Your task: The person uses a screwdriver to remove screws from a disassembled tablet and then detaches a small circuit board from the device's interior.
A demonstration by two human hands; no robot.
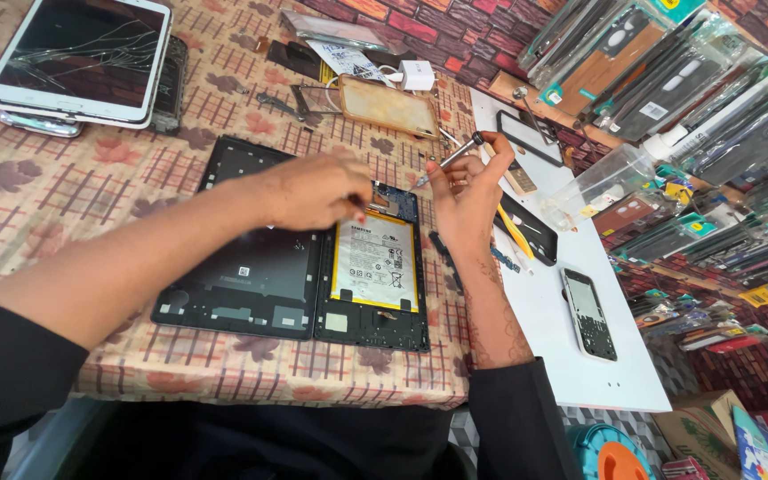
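Screwdriver (449, 160): pinched between fingertips of right hand (466, 197), tip slanting down toward the top edge of the opened tablet (372, 276). Left hand (313, 189): fingers curled together, resting on that same edge just beside the tip; whether it pinches anything cannot be told. Back cover (242, 258): lies under the left wrist. Advice: keep the tip square in the screw head, press lightly, steady the frame.
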